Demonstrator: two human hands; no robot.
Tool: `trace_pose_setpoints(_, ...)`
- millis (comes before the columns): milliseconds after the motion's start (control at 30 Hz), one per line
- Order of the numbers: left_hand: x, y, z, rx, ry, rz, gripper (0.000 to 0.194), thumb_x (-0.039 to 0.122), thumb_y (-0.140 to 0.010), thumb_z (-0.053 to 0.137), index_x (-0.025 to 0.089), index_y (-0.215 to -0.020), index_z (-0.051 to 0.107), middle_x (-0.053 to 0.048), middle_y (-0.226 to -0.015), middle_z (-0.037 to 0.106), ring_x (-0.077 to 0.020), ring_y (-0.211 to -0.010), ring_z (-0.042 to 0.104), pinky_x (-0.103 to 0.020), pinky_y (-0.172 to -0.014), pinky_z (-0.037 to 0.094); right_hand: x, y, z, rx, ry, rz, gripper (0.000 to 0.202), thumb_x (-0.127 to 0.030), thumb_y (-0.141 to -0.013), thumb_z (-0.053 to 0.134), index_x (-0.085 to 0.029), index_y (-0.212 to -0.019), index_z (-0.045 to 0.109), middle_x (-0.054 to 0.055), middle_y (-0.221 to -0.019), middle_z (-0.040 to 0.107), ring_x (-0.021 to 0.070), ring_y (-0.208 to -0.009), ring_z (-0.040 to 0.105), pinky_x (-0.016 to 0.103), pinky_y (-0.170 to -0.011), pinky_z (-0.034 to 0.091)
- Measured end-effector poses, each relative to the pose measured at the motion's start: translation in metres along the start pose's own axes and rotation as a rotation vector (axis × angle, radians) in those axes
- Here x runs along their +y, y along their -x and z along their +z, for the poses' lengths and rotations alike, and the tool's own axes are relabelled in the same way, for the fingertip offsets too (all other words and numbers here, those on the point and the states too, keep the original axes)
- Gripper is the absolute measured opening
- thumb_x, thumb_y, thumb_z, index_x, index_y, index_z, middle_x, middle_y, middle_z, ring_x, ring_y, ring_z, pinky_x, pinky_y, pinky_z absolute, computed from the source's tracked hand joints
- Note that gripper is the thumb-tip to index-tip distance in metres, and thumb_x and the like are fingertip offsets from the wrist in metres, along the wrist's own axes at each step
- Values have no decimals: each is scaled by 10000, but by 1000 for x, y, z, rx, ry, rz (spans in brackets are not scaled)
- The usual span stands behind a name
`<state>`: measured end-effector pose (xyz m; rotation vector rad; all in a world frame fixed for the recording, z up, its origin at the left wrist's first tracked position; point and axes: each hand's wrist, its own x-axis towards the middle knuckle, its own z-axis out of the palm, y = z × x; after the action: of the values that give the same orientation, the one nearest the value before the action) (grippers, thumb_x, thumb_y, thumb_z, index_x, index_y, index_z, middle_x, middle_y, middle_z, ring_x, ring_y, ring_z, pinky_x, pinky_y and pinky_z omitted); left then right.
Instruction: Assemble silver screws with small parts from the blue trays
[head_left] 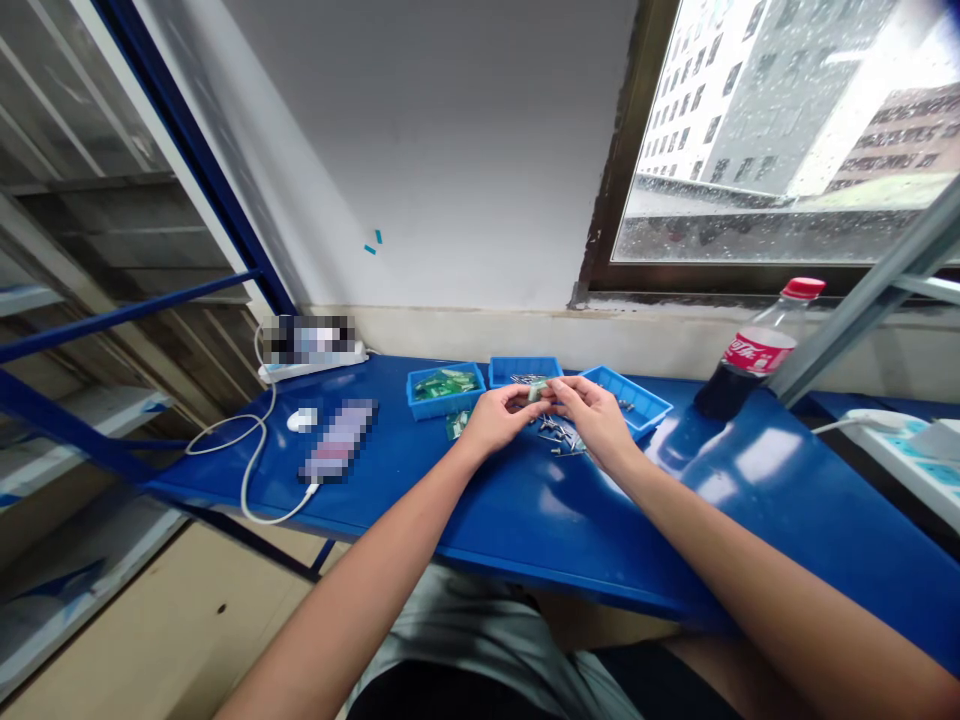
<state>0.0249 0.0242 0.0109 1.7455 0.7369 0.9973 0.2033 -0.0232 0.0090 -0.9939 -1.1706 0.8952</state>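
My left hand [496, 420] and my right hand [598, 418] meet above the table, fingertips pinched together on a small pale green piece [535, 391]. The fingers cover part of it, so its exact kind is unclear. Below and between my hands lie loose thin metal parts [559, 436], resembling rivets or pins. Beside my left hand, a few green pieces [456, 425] rest on the table. Behind the hands are a blue bin [450, 407] of green pieces, a middle blue bin [525, 368] with metal parts at its front, and a right blue bin [649, 418] with small metal parts.
The blue table [495, 510] carries a cola bottle [750, 350] at right and a blurred phone [339, 440] on a white cable [251, 480] at left. Near it are a white round object [303, 420] and a power strip [315, 364]. Another strip [900, 455] lies far right.
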Motion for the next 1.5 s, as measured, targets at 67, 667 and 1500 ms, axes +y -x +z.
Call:
trace_pose_setpoints(67,-2,-3,-2,34,47,-30,455,503,-846,805,116,-1081,767,-114,-969,793,-231,-864,741,-336,-842,580,0,0,-1,31,39,-18,428,-616,-867,748,-214,-1011,720,75,-958,763,231,-869,729,358,-764,622)
trace_pose_setpoints(667,4,-3,-5,68,-64,63,439,410,-802,859,161,-1156,782,-148,-1197,752,-260,-1049,728,-347,-876,608,6,-4,-6,107,106,-11,492,-576,-765,858,-198,-1035,696,86,-967,770,229,-803,728,340,-680,611)
trace_pose_setpoints(1500,-6,-8,-7,171,33,15,414,422,-800,852,138,-1087,762,-136,-1093,790,-246,-1015,740,-376,-963,574,1,-1,-2,85,124,-8,426,-572,-798,817,-205,-972,689,74,-955,764,210,-739,700,328,-615,596)
